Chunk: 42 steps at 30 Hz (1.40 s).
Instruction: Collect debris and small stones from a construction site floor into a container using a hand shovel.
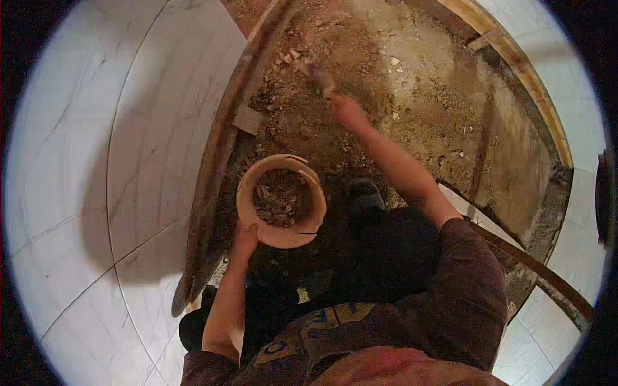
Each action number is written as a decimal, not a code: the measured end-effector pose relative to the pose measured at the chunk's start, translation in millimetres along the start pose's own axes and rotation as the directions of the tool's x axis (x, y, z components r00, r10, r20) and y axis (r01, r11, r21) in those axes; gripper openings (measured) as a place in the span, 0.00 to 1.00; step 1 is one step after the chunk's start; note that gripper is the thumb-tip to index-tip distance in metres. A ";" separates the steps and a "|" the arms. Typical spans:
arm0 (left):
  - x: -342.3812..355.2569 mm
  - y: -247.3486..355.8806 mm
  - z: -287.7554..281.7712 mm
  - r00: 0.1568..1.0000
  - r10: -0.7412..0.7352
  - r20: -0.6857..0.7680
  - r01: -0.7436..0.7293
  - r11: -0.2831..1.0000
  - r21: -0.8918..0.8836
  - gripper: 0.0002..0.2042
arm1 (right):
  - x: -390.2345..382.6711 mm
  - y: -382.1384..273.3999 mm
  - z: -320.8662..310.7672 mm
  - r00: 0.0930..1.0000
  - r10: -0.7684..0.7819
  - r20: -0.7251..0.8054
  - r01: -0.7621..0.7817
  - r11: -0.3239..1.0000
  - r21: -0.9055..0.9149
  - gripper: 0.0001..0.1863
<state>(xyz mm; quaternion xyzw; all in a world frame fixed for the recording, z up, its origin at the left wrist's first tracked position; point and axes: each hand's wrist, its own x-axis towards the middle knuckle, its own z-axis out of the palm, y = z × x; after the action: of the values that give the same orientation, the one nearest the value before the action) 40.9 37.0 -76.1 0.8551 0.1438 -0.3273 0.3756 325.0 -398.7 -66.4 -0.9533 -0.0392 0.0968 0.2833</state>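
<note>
My left hand [245, 235] grips the near rim of a tan, cracked round bucket [256, 177] that holds broken rubble. My right hand [347, 109] is stretched forward over a pit of brown dirt [412, 83] and is closed around a blurred grey tool or chunk of debris [320, 78] near the loose rubble at the far side. The bucket stands in the pit just in front of me, between my arms.
White marble-look floor tiles [129, 161] lie to the left of the pit. A dark metal or wooden edge strip [219, 154] borders the pit on the left, wooden boards [528, 77] on the right. A dark shoe [364, 193] stands in the dirt.
</note>
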 end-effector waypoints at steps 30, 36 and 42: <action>-16.6 79.3 -25.5 0.978 -0.210 0.000 0.209 0.975 0.070 0.26 | 49.7 86.9 -43.4 0.962 0.042 -0.271 -0.058 0.997 -0.053 0.18; -3.6 48.9 -28.3 0.990 0.132 0.039 -0.132 0.991 -0.009 0.24 | -21.8 280.2 -116.5 0.636 0.618 -0.462 -0.650 0.752 0.112 0.20; -14.7 59.4 -25.0 0.995 -0.083 0.063 0.084 0.996 -0.020 0.27 | -167.4 454.0 -161.6 0.648 0.416 -0.639 -0.751 0.491 -0.442 0.10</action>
<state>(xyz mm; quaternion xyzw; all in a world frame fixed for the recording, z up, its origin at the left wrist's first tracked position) 70.5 15.2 -21.0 0.8334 0.1713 -0.3674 0.3757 203.7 -886.2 -155.2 -0.9320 0.3318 -0.0547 -0.1349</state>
